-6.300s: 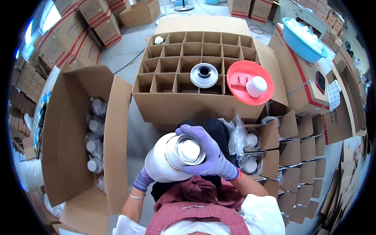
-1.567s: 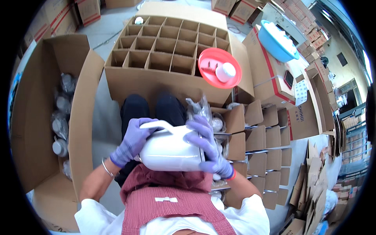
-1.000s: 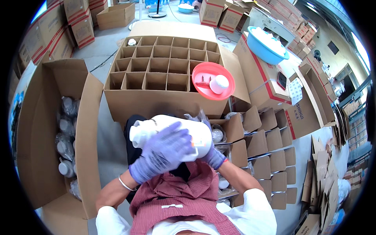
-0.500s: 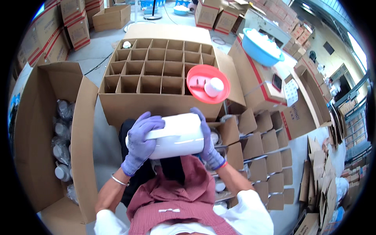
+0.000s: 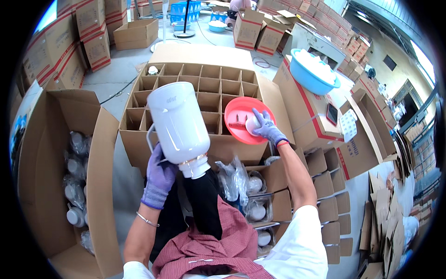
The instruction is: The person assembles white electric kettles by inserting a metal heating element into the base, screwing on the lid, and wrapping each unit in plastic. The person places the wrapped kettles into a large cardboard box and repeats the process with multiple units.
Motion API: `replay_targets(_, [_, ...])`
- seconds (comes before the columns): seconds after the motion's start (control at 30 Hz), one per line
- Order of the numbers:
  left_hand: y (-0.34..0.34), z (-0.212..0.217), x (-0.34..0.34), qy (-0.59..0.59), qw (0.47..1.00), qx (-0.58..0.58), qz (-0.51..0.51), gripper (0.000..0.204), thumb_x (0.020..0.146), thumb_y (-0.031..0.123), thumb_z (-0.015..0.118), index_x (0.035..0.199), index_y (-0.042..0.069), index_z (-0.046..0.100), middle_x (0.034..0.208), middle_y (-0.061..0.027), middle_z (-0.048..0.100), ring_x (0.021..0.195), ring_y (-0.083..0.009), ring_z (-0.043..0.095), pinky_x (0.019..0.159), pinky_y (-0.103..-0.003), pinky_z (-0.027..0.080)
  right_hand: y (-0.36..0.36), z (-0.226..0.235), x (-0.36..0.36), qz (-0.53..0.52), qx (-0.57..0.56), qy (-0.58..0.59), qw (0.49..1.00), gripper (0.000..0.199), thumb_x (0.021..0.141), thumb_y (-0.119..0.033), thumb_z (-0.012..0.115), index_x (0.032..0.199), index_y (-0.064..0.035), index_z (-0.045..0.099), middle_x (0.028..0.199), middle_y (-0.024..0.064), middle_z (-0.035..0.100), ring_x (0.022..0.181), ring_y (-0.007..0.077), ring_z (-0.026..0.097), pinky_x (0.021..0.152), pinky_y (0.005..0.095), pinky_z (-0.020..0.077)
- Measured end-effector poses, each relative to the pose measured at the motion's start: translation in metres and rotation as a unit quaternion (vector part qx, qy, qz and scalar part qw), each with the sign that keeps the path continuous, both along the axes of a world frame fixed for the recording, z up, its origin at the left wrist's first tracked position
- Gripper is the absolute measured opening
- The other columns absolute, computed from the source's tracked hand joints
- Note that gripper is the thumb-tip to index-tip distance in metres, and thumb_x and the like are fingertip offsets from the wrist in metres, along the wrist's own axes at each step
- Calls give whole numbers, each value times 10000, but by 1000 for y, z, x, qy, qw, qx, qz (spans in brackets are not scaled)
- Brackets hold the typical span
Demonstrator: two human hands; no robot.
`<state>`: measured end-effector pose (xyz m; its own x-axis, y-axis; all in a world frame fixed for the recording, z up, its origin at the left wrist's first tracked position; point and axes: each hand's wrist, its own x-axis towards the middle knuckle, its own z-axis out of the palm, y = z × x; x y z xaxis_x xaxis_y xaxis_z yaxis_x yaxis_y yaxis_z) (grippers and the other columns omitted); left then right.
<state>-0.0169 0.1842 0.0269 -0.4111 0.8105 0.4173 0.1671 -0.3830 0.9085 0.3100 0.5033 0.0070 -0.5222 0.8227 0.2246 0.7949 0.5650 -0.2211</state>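
Observation:
My left hand (image 5: 159, 179) is closed on the handle of a large glossy white jug (image 5: 180, 123), which is tilted with its base up and its neck down toward my lap. My right hand (image 5: 267, 129) reaches into a round red dish (image 5: 238, 108) and has its fingers around a small white cylindrical piece (image 5: 252, 126). Beside that piece in the dish lie a few small dark red, pen-like pieces (image 5: 238, 119). The dish rests on the right front corner of a cardboard box (image 5: 162, 153) divided into many compartments. My grip on the jug handle is partly hidden.
At left stands an open carton (image 5: 103, 186) with bagged white jugs. Another carton of bagged jugs (image 5: 255, 211) is by my right knee. A blue basin (image 5: 311, 74) of white items and a phone (image 5: 331, 114) sit on a box at right. One small white item (image 5: 153, 70) lies in the divided box.
The jug has gone from lying sideways between both hands to base-up in my left hand alone. My right hand has left it and moved to the white piece in the red dish.

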Motion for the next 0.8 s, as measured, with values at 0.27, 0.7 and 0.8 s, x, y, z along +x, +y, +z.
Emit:
replay_targets(0.27, [66, -32, 13, -615, 784, -61, -59, 354, 1014, 163, 379, 1298, -1, 511, 1177, -205, 621, 1033, -352, 662, 879, -509, 598, -175, 81, -73, 237, 194, 148, 940, 873, 570, -294, 932, 1317, -159, 501, 1311, 207, 455, 1113, 411, 592, 839, 472, 587])
replay_targets(0.7, [40, -25, 33, -507, 861, -25, 4, 377, 969, 117, 375, 1303, -15, 488, 1123, -215, 643, 1013, -331, 680, 826, -482, 623, -256, 41, -128, 106, 156, 263, 946, 686, 939, -308, 676, 1469, -50, 326, 1366, 176, 461, 1164, 267, 576, 914, 397, 548])
replay_targets(0.8, [25, 5, 31, -459, 888, -30, 17, 394, 902, 42, 416, 1277, 4, 533, 1108, -178, 661, 977, -283, 693, 796, -467, 634, -266, 38, -130, 73, -348, 517, 778, 707, 911, -150, 694, 1485, -53, 293, 1370, 165, 451, 1191, 270, 565, 906, 448, 577])
